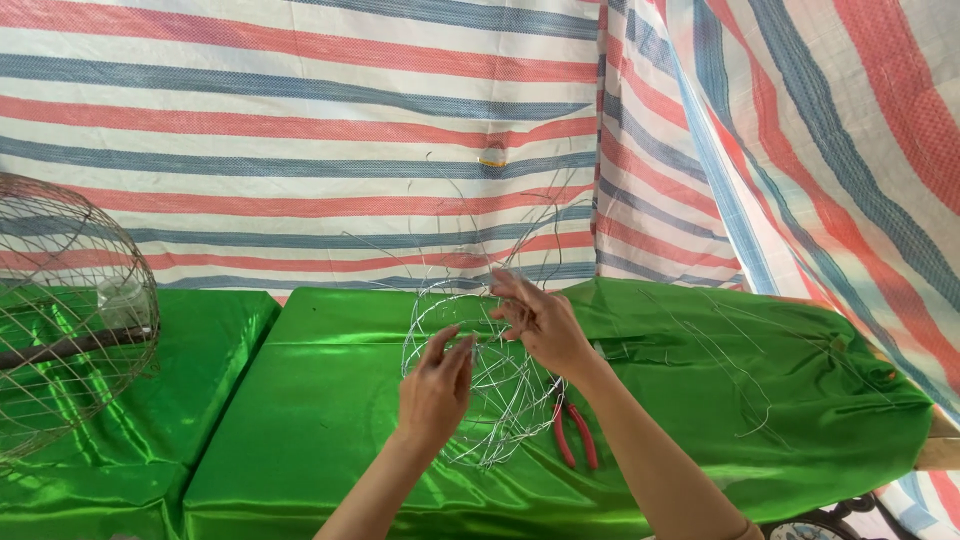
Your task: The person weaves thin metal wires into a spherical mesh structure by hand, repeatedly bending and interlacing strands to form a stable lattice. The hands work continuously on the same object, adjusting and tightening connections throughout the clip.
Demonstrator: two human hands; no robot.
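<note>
- Your left hand (pixel 435 385) has its fingers (pixel 452 345) pinched together on the thin wires of the wire frame (pixel 480 375), near the frame's upper rim.
- Your right hand (pixel 540 325) has its fingers (pixel 505 290) curled and closed on the same frame's wires at the top right, where loose wire ends (pixel 480 215) fan upward — long, thin and unwoven.
- Both forearms come up from the bottom edge, the left nearly straight, the right slanting in from the lower right; the hands meet close together over the frame.
- The wire frame is a rounded, half-woven basket shape resting on the surface (pixel 330 400), about the middle of it, tilted toward you.
- Red-handled pliers (pixel 575 435) lie on the surface just beside the frame, under your right forearm.
- Loose cut wires (pixel 740 380) lie scattered on the right part of the surface, well apart from the hands.
- The surface is draped in shiny green cloth — a second draped block stands to the left, carrying a large woven wire dome (pixel 60 310).
- Striped tarpaulin (pixel 300 120) in red, blue and white hangs behind and to the right.
</note>
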